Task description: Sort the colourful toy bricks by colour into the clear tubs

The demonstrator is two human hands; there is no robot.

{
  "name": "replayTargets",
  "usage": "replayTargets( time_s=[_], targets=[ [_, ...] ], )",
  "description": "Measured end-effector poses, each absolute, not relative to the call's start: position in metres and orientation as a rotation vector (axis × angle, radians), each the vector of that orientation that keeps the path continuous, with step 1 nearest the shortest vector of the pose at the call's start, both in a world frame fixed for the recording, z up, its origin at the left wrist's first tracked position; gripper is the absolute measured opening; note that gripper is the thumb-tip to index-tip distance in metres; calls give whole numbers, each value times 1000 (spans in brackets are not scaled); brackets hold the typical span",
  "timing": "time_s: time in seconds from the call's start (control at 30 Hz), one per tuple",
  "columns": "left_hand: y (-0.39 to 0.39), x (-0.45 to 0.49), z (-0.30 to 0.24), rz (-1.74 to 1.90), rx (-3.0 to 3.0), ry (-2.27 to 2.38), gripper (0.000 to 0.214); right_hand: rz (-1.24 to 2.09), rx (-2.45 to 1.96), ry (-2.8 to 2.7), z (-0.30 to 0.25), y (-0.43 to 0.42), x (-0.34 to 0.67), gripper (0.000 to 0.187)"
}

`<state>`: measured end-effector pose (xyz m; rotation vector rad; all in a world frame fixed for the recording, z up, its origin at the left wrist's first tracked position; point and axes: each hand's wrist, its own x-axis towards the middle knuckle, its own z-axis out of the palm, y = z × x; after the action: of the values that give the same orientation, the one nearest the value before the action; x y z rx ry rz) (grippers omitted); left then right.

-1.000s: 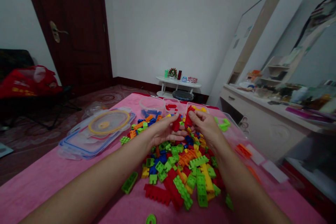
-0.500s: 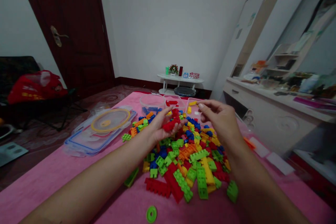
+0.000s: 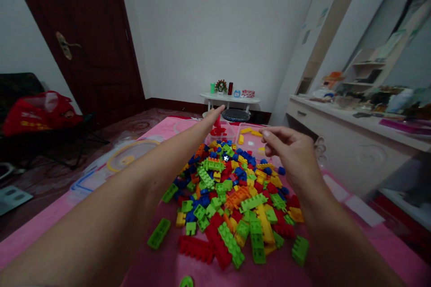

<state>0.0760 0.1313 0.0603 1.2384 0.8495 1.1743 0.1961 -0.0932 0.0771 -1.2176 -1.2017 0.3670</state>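
My left hand [image 3: 215, 113] is stretched out over a clear container of red bricks [image 3: 218, 131] at the table's far side. Its fingers look extended, and a red brick [image 3: 217, 122] shows just beneath them, upright above the others. My right hand [image 3: 281, 141] has thumb and fingers pinched together beside a clear tray [image 3: 238, 145] with several yellow bricks [image 3: 245, 130]. A yellow brick [image 3: 256, 133] appears at its fingertips; whether it is held or lies in the tray is unclear. Between my arms spreads a pile of mixed toy bricks [image 3: 220, 188].
Clear lids [image 3: 129, 154] lie on the pink cloth [image 3: 43, 228] at the left, partly behind my left arm. A green ring [image 3: 186, 282] is at the near edge. White cards [image 3: 363, 210] lie at the right, beside a cluttered dresser [image 3: 336, 130].
My left hand has moved forward from above the pile to the red-brick container, and the red bricks have left its palm. My right hand stays pinched by the tray, slightly further right.
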Motion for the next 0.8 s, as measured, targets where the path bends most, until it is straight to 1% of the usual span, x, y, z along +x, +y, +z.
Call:
replayTargets(
  time_s=[0.1,0.2,0.27,0.4,0.5,0.57,0.67,0.73,0.8],
  targets=[
    [116,74,45,1136,1444,879,25,330,-1300,-1297,70,-87,197,19],
    [89,68,36,963,1761,812,17,281,-1399,-1513,58,-79,198,15],
    [72,58,37,854,2058,759,18,264,-1494,-1667,49,-75,197,15],
    [46,21,50,769,2477,898,21,157,-1757,-1922,31,-72,191,22],
    [32,-16,60,495,2654,1027,20,82,-1984,-2045,21,-71,189,32],
    [25,-35,63,246,2706,1039,23,80,-2052,-2088,18,-70,189,34],
    [16,-50,60,-47,2732,1041,32,99,-2049,-2120,15,-69,191,28],
    [14,-51,54,-154,2749,1053,38,95,-2047,-2121,15,-67,191,25],
    [15,-49,49,-178,2760,1045,43,83,-2045,-2117,15,-67,192,23]
  ],
)
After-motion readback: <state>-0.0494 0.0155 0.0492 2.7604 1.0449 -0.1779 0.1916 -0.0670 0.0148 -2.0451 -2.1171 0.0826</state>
